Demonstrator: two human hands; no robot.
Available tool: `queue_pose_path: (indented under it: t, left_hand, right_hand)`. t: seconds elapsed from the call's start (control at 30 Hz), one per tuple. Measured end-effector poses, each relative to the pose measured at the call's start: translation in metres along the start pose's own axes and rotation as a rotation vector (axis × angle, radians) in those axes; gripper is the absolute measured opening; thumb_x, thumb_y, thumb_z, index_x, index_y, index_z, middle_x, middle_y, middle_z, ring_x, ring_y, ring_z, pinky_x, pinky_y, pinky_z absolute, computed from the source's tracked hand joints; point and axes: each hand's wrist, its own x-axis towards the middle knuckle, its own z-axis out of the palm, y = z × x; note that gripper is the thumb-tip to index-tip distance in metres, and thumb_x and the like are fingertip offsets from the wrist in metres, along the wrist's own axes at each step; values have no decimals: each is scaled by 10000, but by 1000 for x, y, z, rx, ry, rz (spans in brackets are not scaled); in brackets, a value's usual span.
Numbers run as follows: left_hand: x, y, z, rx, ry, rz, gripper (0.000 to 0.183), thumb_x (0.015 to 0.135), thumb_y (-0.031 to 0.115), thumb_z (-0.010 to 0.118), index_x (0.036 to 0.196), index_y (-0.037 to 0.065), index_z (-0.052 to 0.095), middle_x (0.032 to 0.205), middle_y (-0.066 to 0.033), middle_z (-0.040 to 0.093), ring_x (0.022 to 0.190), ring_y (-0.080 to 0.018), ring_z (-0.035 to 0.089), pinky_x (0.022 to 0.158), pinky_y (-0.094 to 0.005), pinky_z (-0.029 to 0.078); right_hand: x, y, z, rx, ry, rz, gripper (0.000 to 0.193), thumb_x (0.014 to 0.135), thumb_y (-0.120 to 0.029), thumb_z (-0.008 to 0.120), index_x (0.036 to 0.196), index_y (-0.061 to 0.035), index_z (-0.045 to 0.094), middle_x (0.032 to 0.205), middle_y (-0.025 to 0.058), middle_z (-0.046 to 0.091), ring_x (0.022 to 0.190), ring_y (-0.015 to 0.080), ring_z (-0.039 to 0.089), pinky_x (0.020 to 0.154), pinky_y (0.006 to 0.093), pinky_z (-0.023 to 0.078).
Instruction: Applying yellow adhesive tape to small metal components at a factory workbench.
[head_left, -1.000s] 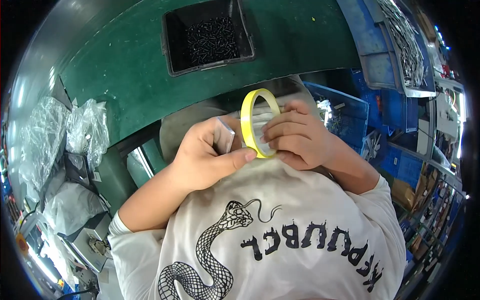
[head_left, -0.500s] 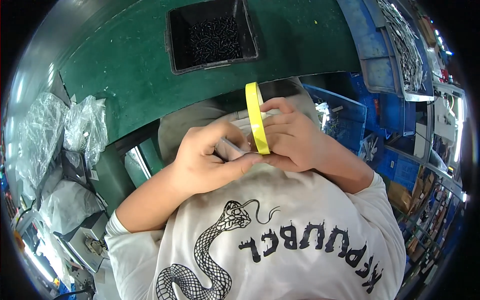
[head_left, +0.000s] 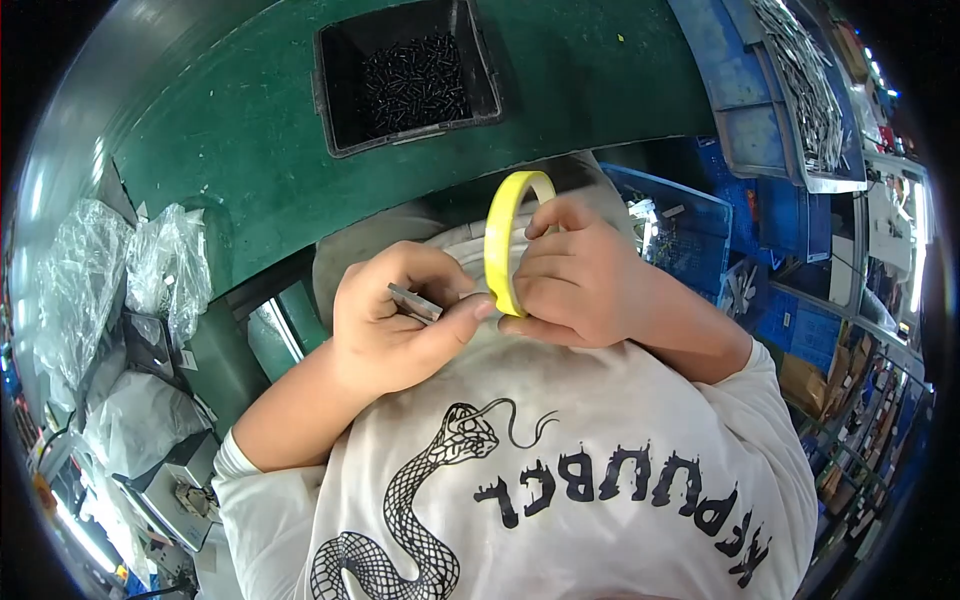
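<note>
In front of my chest, my left hand (head_left: 395, 318) is curled around a small flat grey metal piece (head_left: 414, 302). One end of the piece shows between the fingers and palm; the rest is hidden. Close by on the right, my right hand (head_left: 580, 275) grips a narrow roll of bright yellow tape (head_left: 497, 248), which stands on edge. My left thumb tip comes up to the lower edge of the roll, and I cannot tell whether it touches the tape.
A black bin (head_left: 326, 110) of small black parts stands on the green table (head_left: 240, 130). At the right is a blue tray (head_left: 755, 130) beside many thin metal strips (head_left: 805, 85). A blue crate (head_left: 690, 235) sits lower. Clear plastic bags (head_left: 165, 260) lie at the left.
My left hand has shifted left, and the metal piece in it has turned. The yellow roll has tilted, showing more of its inner side. My right hand has moved little.
</note>
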Motion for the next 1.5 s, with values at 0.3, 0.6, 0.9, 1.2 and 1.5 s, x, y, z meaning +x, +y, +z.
queue_pose_path:
  t: [0.3,0.6,0.9,1.2,1.5]
  left_hand:
    - [0,1,5,-21,30,-75,222,829,21,791,949,4,605,800,-62,686,679,-92,621,588,-240,489]
    - [-4,-3,7,34,82,-49,262,804,36,817,979,10,623,798,-51,679,656,-96,603,581,-244,488]
    - [1,-5,2,189,36,170,192,789,-14,792,910,10,645,793,-105,726,655,-185,694,565,-287,529]
    - [-2,-2,7,208,70,167,206,780,-11,788,938,15,659,815,-92,722,614,-154,669,518,-261,499]
    - [-3,-6,10,213,130,192,215,764,-38,789,935,2,665,818,-97,728,591,-159,650,509,-263,492]
  right_hand:
    - [0,2,-1,-98,2,-51,283,770,-273,795,861,-44,654,696,26,605,606,192,584,738,386,466]
    - [2,-1,-3,-155,-1,-47,287,762,-290,798,860,-62,654,682,2,589,593,165,569,732,369,449]
    - [-2,-3,0,-188,10,-29,297,736,-288,799,874,-63,662,697,-7,598,606,156,574,738,367,440]
    - [0,-7,0,-213,-7,-16,305,711,-270,804,893,-64,673,686,-13,586,597,155,564,737,364,440]
    - [1,-7,3,-224,54,-23,338,688,-255,809,920,-51,673,660,-21,569,585,149,556,735,363,443]
